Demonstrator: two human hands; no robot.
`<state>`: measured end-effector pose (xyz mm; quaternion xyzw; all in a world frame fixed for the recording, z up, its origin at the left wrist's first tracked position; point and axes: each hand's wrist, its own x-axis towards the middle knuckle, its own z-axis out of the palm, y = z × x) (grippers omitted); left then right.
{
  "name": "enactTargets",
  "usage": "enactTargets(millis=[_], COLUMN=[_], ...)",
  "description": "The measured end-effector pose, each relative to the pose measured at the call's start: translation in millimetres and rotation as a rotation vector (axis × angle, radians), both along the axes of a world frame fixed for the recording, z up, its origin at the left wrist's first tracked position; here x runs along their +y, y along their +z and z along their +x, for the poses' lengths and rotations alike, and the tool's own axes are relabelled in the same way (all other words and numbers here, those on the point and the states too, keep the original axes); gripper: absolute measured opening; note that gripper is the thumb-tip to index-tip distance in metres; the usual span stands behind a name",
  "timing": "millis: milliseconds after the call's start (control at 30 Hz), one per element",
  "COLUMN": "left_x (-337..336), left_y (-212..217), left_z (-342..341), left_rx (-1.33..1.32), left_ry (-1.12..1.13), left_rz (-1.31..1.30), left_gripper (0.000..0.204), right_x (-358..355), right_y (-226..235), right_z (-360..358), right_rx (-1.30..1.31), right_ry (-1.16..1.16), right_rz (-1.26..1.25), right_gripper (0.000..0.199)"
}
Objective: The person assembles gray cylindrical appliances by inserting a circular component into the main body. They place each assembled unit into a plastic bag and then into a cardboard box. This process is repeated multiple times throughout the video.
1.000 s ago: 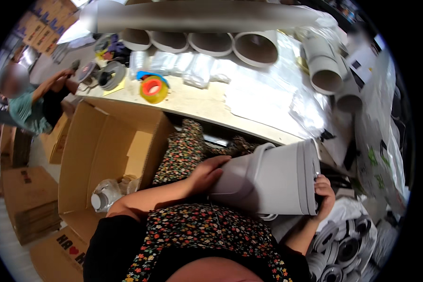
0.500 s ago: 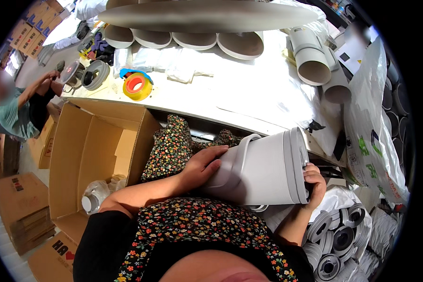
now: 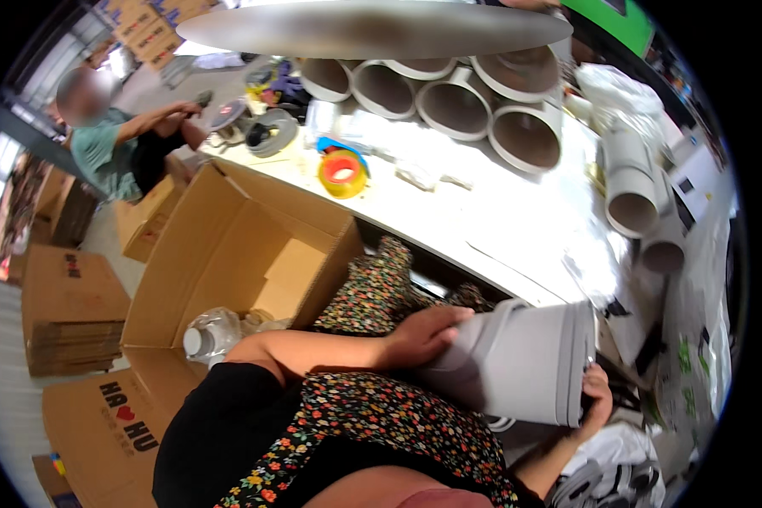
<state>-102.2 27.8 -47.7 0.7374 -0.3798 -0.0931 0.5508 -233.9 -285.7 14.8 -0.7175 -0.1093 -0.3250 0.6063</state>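
A grey plastic bucket lies on its side across my lap, its wide rimmed end toward the right. My left hand presses on its left part, fingers together along the wall. My right hand grips the rim at the wide end, with its fingertips partly hidden behind the edge. A looped handle or band sticks out below the bucket. Part of its left end is hidden by my left forearm.
On the white table lie a yellow tape roll, stacked grey tubs and grey cylinders. An opened carton holding a clear bottle stands left. Grey round parts fill a bag at lower right. A person sits far left.
My view has swung left, so the table, carton and bucket appear shifted right and lower. Both hands stay on the bucket; its rim end is turned slightly more downward.
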Motion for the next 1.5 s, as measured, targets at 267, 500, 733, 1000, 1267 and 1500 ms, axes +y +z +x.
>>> enactTargets(millis=[267, 500, 733, 1000, 1267, 1500], left_x=[6.1, 7.2, 16.5, 13.1, 15.3, 15.1], left_y=[1.6, 8.1, 6.3, 7.9, 8.6, 7.2], left_z=[-2.4, -4.3, -3.0, -3.9, -5.9, -5.3], left_rx=[-0.064, -0.066, -0.06, -0.072, -0.087, -0.086], left_ry=[-0.002, -0.005, -0.008, -0.017, -0.006, -0.009], left_rz=[0.007, -0.044, 0.001, -0.014, -0.027, -0.027], left_gripper=[0.045, 0.047, 0.047, 0.045, 0.045, 0.046], right_x=[2.6, 2.8, 19.8, 20.8, 24.2, 22.1], right_y=[24.3, 33.3, 20.8, 39.8, 41.0, 41.5], right_z=[0.9, 0.0, 8.6, 6.9, 7.1, 6.0], right_rx=[0.025, -0.018, -0.052, 0.003, -0.005, 0.017], right_ry=[-0.037, 0.005, -0.055, -0.028, -0.033, -0.044], right_rz=[-0.182, -0.274, -0.157, -0.206, -0.217, -0.232], right_gripper=[0.046, 0.042, 0.042, 0.042, 0.041, 0.042])
